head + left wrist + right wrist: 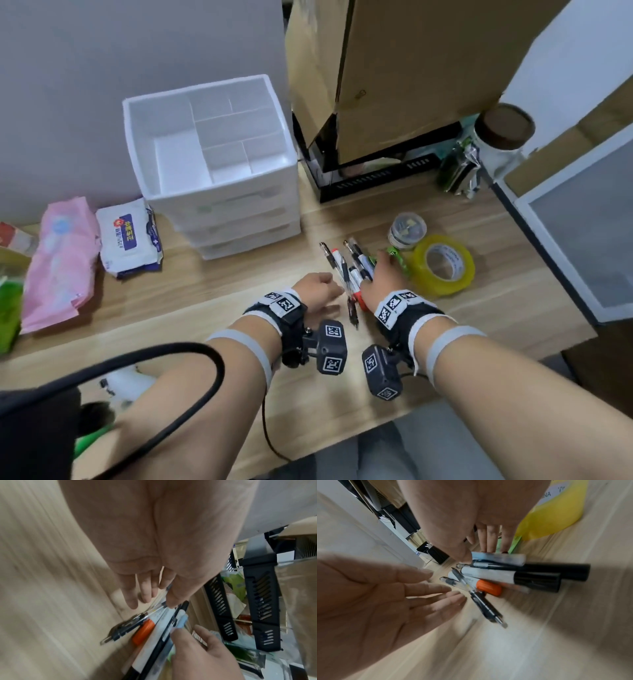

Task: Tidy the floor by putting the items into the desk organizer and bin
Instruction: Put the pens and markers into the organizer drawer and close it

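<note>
A bundle of pens and markers [347, 270] lies on the wooden floor between my hands; one marker has an orange cap [488, 588], another a black cap [537, 582]. My left hand [327, 289] is at the bundle's left side with its fingers [436, 586] straight, palm towards the pens. My right hand [380, 270] lies on the right side, straight fingers behind the pens and the thumb [464, 557] against a light blue pen [498, 558]. The white desk organizer [219, 195], with several open compartments on top, stands at the back left.
A yellow tape roll [443, 265], a small clear jar [407, 230] and a green item [399, 260] lie right of the pens. A black bin [376, 181] with cardboard stands behind. Wipe packs [128, 238] and a pink pack [60, 263] lie left.
</note>
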The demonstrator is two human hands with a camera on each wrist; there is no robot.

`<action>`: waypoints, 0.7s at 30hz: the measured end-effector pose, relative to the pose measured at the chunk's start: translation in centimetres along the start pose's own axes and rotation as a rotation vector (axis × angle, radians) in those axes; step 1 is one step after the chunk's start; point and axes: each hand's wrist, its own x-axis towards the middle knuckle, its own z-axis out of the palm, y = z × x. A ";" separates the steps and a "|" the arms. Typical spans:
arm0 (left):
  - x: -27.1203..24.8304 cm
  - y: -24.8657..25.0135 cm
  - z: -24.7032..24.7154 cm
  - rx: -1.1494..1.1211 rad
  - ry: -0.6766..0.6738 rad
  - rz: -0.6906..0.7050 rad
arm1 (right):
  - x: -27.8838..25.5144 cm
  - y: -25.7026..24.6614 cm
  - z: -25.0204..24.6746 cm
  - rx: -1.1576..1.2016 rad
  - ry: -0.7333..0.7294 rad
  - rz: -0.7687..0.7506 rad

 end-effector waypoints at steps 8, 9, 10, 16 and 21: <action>-2.8 1.0 -12.8 0.243 0.587 0.142 | -2.0 -12.2 4.0 0.229 -0.277 -0.405; -3.4 1.2 -14.8 0.292 0.705 0.194 | -2.1 -14.0 5.0 0.333 -0.361 -0.366; -3.8 1.3 -16.6 0.305 0.786 0.251 | -2.1 -15.4 5.8 0.483 -0.425 -0.285; -5.3 4.1 -21.9 0.346 0.693 0.480 | 0.5 -19.5 7.6 1.382 -0.518 0.275; -3.9 4.3 -21.9 0.358 0.688 0.520 | 0.9 -19.5 8.2 1.540 -0.572 0.300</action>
